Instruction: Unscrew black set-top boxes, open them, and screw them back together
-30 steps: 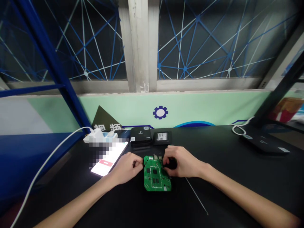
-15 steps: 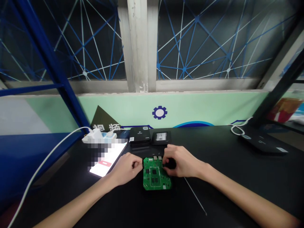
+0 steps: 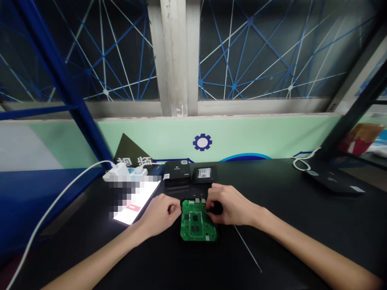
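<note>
A green circuit board [image 3: 195, 225] with dark chips and metal ports along its far edge lies in front of me, seemingly in a dark shell that is hard to make out against the black table. The thumb and curled fingers of my left hand [image 3: 159, 214] close on the board's left edge, near its far corner. On the opposite side, my right hand [image 3: 229, 205] pinches the right edge beside the ports. Its fingertips partly hide that corner. A thin metal rod [image 3: 248, 249] lies on the table, its upper end close under my right hand.
Behind the board sit a black box [image 3: 177, 172] and a dark tray-like piece with a white label [image 3: 204, 173]. To the left are a lit phone [image 3: 137, 203] and a power strip with white plugs [image 3: 119, 172]. A flat black device [image 3: 332, 180] with a white cable lies far right.
Both hands stay at the board's edges in nearly the same pose. The whole view has shifted slightly, and the board seems turned or tilted a little.
</note>
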`<state>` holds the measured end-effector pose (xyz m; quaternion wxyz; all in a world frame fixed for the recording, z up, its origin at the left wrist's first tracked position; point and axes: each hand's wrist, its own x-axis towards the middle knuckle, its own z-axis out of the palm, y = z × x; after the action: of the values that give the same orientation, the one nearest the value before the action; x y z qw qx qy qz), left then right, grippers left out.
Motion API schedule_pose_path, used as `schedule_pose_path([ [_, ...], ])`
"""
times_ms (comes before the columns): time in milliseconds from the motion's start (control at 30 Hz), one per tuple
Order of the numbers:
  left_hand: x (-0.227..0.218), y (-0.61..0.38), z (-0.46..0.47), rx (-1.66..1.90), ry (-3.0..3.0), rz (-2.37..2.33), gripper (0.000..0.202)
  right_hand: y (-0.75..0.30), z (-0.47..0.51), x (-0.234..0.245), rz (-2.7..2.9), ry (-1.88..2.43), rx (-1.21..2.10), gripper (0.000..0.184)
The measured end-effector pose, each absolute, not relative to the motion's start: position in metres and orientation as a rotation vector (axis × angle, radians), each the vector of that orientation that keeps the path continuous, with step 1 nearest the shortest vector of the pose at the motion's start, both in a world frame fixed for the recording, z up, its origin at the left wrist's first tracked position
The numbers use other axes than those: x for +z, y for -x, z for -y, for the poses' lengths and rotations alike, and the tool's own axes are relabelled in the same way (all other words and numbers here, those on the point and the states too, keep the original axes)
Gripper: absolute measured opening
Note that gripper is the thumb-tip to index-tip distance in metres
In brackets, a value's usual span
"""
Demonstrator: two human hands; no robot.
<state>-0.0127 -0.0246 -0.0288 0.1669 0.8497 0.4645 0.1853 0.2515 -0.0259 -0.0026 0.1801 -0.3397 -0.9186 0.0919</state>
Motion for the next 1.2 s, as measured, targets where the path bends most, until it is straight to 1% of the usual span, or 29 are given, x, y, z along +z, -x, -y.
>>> schedule_pose_path([
  [500,-0.031,0.012,0.026,0.57,-2.432,-1.343,0.033,-0.251,0.027,0.0,2.605,0.982,0.242,0.01],
  [600,-0.031,0.013,0.025,0.568,-2.432,-1.336,0.033,-0.252,0.027,-0.001,2.584,0.962,0.237,0.008],
  [700,-0.031,0.013,0.025,0.558,-2.433,-1.334,0.032,-0.255,0.024,-0.002,2.492,0.993,0.179,0.004],
  [800,-0.031,0.014,0.025,0.551,-2.429,-1.329,0.031,-0.26,0.016,-0.002,2.348,1.085,0.082,0.007],
  [900,-0.031,0.014,0.026,0.559,-2.428,-1.327,0.031,-0.265,0.008,-0.003,2.255,1.143,0.014,0.015],
  [967,-0.031,0.014,0.025,0.562,-2.435,-1.33,0.031,-0.267,0.002,-0.004,2.239,1.163,-0.013,0.024],
  [1200,-0.028,0.013,0.027,0.541,-2.435,-1.339,0.029,-0.262,-0.029,-0.012,2.367,1.244,-0.058,0.068],
])
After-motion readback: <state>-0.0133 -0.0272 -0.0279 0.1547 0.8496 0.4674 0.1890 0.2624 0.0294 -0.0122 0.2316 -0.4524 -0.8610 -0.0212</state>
